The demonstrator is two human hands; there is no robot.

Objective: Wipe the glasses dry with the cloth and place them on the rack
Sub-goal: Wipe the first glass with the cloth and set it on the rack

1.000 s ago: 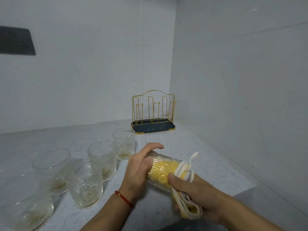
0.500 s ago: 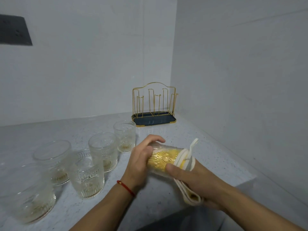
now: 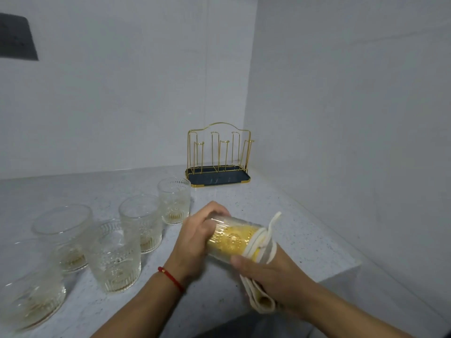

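Speckled grey worktop, white corner walls: five standing glasses, one gold rack. Left hand grasping sixth glass; right hand clutching cloth.

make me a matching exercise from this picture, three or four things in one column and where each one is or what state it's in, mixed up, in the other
Things:
1. rack
2. cloth
3. held glass
4. left hand

Places or states:
A. lying sideways between both hands
B. wrapped round the base end of the glass
C. in the far corner by the walls, with no glass on it
D. stuffed into the mouth of the glass, the rest held by the right hand

Pairs: 1-C, 2-D, 3-A, 4-B
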